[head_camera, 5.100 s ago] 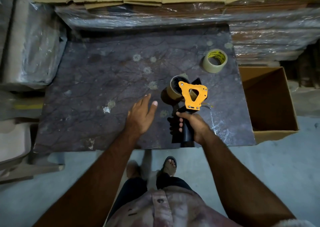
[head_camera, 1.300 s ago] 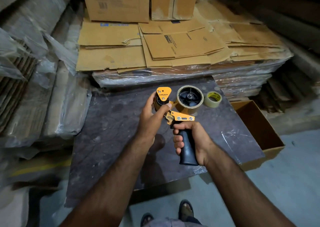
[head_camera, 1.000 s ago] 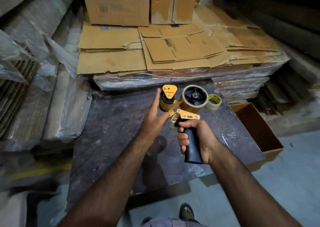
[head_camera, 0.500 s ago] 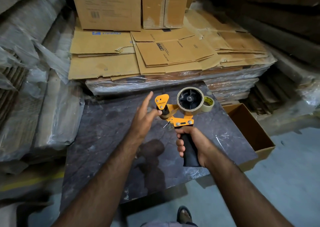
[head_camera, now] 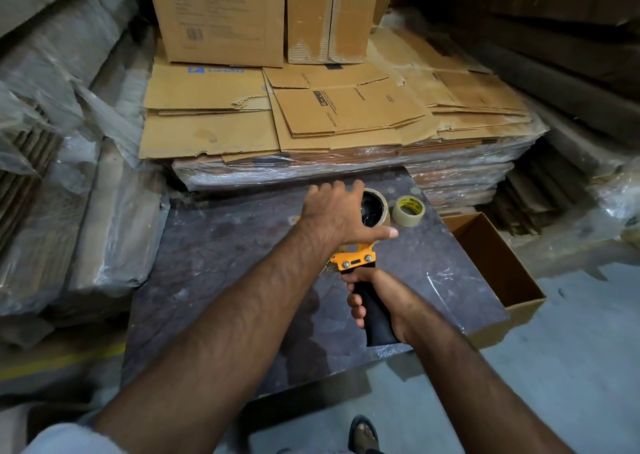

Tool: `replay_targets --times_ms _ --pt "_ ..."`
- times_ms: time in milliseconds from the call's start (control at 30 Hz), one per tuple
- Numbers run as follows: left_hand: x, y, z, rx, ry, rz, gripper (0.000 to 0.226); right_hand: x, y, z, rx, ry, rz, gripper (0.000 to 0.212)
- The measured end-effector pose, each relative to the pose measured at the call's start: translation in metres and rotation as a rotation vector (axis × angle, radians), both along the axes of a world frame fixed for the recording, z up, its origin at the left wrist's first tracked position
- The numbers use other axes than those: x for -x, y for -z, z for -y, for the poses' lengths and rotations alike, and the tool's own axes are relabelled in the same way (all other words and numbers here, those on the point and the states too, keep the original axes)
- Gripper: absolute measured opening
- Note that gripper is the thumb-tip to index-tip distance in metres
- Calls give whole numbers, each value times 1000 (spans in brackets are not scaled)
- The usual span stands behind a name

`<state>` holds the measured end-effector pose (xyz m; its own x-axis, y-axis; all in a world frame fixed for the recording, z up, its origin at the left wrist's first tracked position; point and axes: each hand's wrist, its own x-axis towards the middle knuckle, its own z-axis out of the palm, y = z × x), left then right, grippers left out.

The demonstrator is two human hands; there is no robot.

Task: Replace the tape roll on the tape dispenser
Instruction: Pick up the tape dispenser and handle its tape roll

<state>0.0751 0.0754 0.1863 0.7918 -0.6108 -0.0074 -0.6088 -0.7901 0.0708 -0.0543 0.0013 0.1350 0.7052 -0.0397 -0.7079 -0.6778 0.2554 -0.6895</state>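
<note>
The right hand [head_camera: 381, 301] is gripping the tape dispenser [head_camera: 356, 261] handle; the left hand [head_camera: 337, 216] is cupping the mounted roll [head_camera: 375, 207]. The spare roll [head_camera: 408, 211] is lying rightward, at the worktop's [head_camera: 225, 245] far-right corner.

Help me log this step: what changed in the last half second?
The left hand moved right from the dispenser's front and closed over the mounted tape roll, apparently gripping it. The right hand still holds the tape dispenser by its black handle; the spare tape roll stays on the table.
</note>
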Motion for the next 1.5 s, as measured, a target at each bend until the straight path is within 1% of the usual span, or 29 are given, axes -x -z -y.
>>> replay_targets --times_ms 67,100,133,200,267,300,400,433,500,567,633,733,800,867,967,1033,1167,1233,1400,1433,1500 --pt "-2 -2 4 44 51 -57 98 2 1 2 -15 -5 4 20" --pt "-3 -2 5 64 123 -85 92 4 3 4 -20 -4 4 20" --pt "-5 -3 5 59 228 -86 91 6 4 6 -22 -4 5 20" --pt "-7 -2 4 13 422 -57 96 9 6 11 -26 -8 9 20" --pt "-10 3 4 27 481 -99 100 13 6 16 -35 -19 17 20" --pt "-13 5 5 73 481 -151 101 14 6 19 -37 -22 17 21" --pt "-17 6 11 285 376 -339 92 15 7 30 -35 -20 6 21" --pt "-17 6 15 306 302 -346 89 14 7 34 -32 -23 0 21" --pt "-11 4 28 260 138 -295 89 11 7 42 -27 -34 -5 21" --pt "-5 5 43 230 45 -240 87 8 5 49 -28 -42 1 21" --pt "-2 4 56 199 83 -237 83 5 4 57 -39 -46 5 21" --pt "-10 -6 66 42 275 -273 87 5 6 70 -65 -67 0 21" --pt "-14 -7 71 11 319 -272 88 3 7 79 -76 -92 2 22" --pt "-16 -3 77 40 295 -295 92 0 6 87 -81 -93 7 22" --pt "-18 4 86 179 190 -361 100 -4 6 101 -72 -105 27 22" --pt "-18 6 95 248 113 -355 101 -5 8 111 -63 -118 27 22" --pt "-12 5 116 217 70 -305 85 -2 14 130 -84 -142 42 22" --pt "-10 7 125 172 83 -304 87 -1 18 138 -95 -157 40 22" --pt "-2 28 138 96 70 -258 102 -3 43 156 -154 -159 26 24" --pt "1 34 137 106 60 -224 101 -4 50 158 -169 -166 13 25" --pt "1 56 133 168 11 -213 92 -8 77 166 -198 -166 -83 26"
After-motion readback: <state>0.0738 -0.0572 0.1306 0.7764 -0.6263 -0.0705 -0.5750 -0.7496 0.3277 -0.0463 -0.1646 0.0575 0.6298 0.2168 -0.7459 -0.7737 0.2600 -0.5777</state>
